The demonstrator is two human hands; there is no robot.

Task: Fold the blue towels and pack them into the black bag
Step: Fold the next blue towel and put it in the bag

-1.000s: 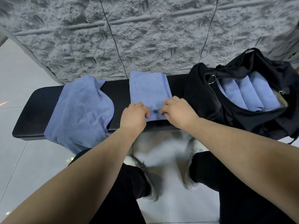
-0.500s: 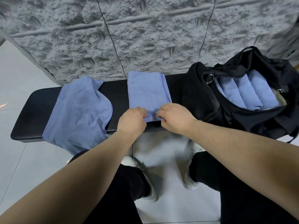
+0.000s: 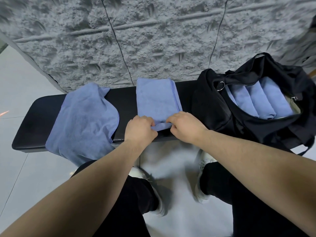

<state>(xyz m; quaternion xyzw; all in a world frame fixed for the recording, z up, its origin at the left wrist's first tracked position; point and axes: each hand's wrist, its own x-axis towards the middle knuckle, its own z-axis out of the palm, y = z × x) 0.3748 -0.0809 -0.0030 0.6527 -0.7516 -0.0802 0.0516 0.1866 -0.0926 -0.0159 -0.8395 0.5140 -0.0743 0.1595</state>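
Rolling begun: near edge of folded towel (image 3: 156,98), flat a second ago, now curled up at surface (image 3: 126,101) front edge, pinched by left hand (image 3: 139,128) and right hand (image 3: 185,126). Three towels apparently already packed in black bag (image 3: 213,103); unfolded towel (image 3: 82,117) waits at left end.

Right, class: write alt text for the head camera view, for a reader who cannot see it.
Both hands, left hand and right hand, pinch the near edge of a folded blue towel on a black bench. An unfolded blue towel drapes over the bench's left part; on its right end an open black bag holds rolled blue towels.
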